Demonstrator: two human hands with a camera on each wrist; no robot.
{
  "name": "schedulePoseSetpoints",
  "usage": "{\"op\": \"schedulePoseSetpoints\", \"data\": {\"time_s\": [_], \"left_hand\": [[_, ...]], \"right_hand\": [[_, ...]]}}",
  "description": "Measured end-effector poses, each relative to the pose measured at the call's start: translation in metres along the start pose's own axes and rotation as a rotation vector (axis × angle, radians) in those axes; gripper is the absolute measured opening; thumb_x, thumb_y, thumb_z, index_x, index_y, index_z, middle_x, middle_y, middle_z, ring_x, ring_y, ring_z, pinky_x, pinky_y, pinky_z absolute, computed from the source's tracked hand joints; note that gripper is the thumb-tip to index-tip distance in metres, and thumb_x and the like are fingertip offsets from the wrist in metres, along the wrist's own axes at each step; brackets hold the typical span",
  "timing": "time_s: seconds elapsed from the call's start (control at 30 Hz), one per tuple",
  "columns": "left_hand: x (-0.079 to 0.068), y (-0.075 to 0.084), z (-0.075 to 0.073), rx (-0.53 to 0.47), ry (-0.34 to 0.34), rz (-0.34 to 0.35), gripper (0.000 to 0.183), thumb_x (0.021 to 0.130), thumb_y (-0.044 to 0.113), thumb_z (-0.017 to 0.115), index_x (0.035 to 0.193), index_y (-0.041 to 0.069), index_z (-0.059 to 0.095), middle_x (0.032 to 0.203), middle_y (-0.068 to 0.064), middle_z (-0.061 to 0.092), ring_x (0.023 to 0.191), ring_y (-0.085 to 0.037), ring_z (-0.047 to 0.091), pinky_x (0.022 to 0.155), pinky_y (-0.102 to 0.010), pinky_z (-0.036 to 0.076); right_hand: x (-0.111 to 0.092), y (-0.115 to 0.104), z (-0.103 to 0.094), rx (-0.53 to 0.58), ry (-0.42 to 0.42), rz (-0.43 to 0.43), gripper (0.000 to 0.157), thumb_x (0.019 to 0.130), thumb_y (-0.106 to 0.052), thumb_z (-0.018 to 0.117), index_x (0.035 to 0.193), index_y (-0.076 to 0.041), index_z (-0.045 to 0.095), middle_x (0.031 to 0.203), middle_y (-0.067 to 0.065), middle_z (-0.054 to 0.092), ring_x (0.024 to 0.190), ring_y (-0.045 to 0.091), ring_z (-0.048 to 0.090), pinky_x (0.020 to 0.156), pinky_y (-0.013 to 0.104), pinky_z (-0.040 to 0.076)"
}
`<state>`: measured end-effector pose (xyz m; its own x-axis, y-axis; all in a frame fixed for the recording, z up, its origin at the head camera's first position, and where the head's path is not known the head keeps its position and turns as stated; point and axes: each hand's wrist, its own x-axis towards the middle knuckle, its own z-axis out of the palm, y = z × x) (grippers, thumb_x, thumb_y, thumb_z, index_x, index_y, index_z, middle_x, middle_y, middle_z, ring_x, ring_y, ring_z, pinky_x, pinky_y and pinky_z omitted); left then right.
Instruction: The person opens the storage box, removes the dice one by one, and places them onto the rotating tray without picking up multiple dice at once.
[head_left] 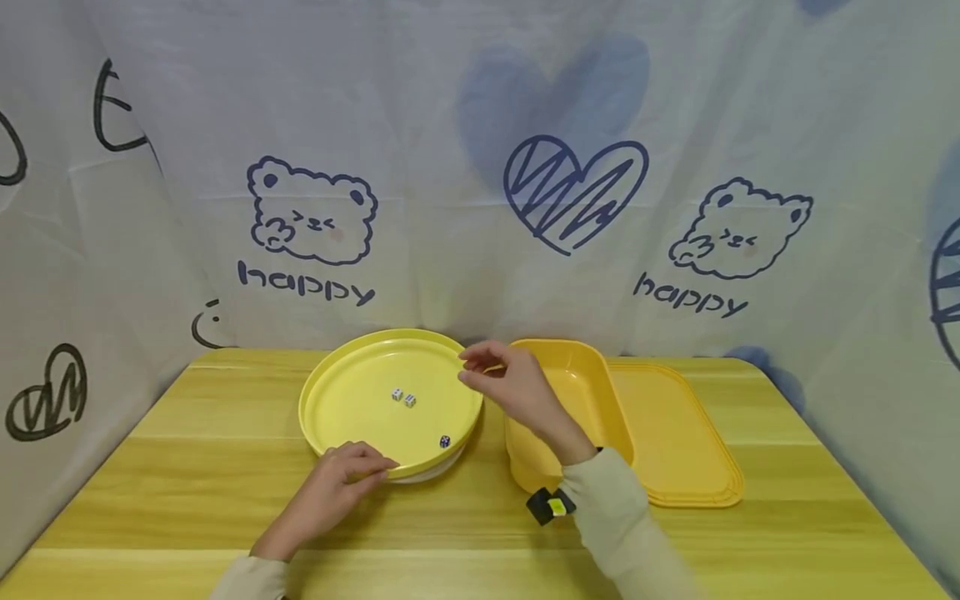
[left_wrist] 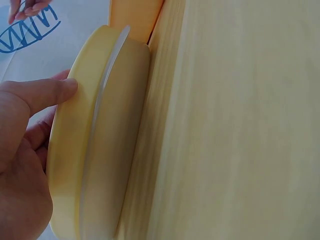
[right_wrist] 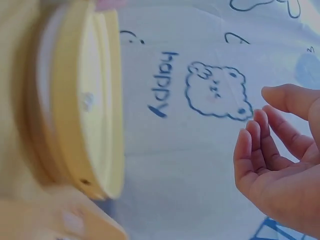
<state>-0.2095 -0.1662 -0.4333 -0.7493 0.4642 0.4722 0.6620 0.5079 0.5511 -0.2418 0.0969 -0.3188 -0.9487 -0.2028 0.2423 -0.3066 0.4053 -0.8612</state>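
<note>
A round yellow tray [head_left: 337, 408] with a raised rim sits on a pale round base [head_left: 431, 473]. Two white dice [head_left: 402, 397] lie close together near its middle, and a dark die [head_left: 445, 442] lies by the front right rim. My left hand [head_left: 337, 492] pinches the near rim; in the left wrist view the thumb [left_wrist: 65, 91] presses the outer wall and the fingers go behind it. Above the gap between the tray and a yellow-orange bin [head_left: 618, 417], my right hand [head_left: 517, 387] hovers with loosely bent fingers, holding nothing.
A flat yellow-orange lid [head_left: 682, 442] lies right of the bin, partly behind it. Behind the wooden table [head_left: 420, 550] hangs a white cloth [head_left: 435, 233] with bear and heart drawings. A small black piece with a yellow patch [head_left: 551, 506] is at the right wrist.
</note>
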Motion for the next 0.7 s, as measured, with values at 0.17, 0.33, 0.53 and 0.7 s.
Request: {"op": "schedulePoseSetpoints", "data": {"time_s": [0.17, 0.33, 0.53, 0.7], "left_hand": [[0.002, -0.001, 0.0, -0.006, -0.004, 0.004, 0.018, 0.082, -0.002, 0.072, 0.097, 0.007, 0.077, 0.088, 0.009, 0.066, 0.083, -0.007, 0.057, 0.071, -0.029, 0.045], [0.003, -0.001, 0.0, -0.01, 0.002, 0.018, 0.017, 0.082, -0.002, 0.072, 0.096, 0.007, 0.077, 0.088, 0.007, 0.067, 0.082, -0.008, 0.058, 0.07, -0.029, 0.046], [0.003, 0.0, 0.0, -0.017, -0.004, 0.002, 0.016, 0.083, 0.001, 0.072, 0.097, 0.008, 0.077, 0.088, 0.007, 0.067, 0.082, -0.009, 0.058, 0.071, -0.029, 0.046], [0.002, 0.002, -0.001, -0.013, 0.003, 0.008, 0.015, 0.083, 0.001, 0.073, 0.096, 0.008, 0.077, 0.088, 0.007, 0.067, 0.083, -0.011, 0.058, 0.071, -0.03, 0.045]], "right_hand": [[0.019, 0.003, -0.025, -0.01, -0.007, 0.016, 0.027, 0.089, -0.012, 0.071, 0.114, -0.004, 0.065, 0.103, 0.008, 0.065, 0.095, 0.023, 0.058, 0.084, 0.033, 0.05], [0.034, 0.025, -0.04, 0.004, -0.017, 0.032, 0.035, 0.088, -0.012, 0.072, 0.121, -0.003, 0.062, 0.111, 0.014, 0.062, 0.101, 0.026, 0.056, 0.088, 0.034, 0.049], [0.041, 0.054, -0.051, 0.055, 0.026, 0.078, 0.033, 0.089, -0.009, 0.07, 0.119, 0.002, 0.062, 0.115, 0.019, 0.062, 0.103, 0.028, 0.056, 0.094, 0.038, 0.046], [0.045, 0.071, -0.054, 0.102, 0.052, 0.127, 0.027, 0.09, -0.004, 0.067, 0.115, 0.005, 0.062, 0.116, 0.023, 0.061, 0.102, 0.028, 0.057, 0.091, 0.037, 0.046]]}}
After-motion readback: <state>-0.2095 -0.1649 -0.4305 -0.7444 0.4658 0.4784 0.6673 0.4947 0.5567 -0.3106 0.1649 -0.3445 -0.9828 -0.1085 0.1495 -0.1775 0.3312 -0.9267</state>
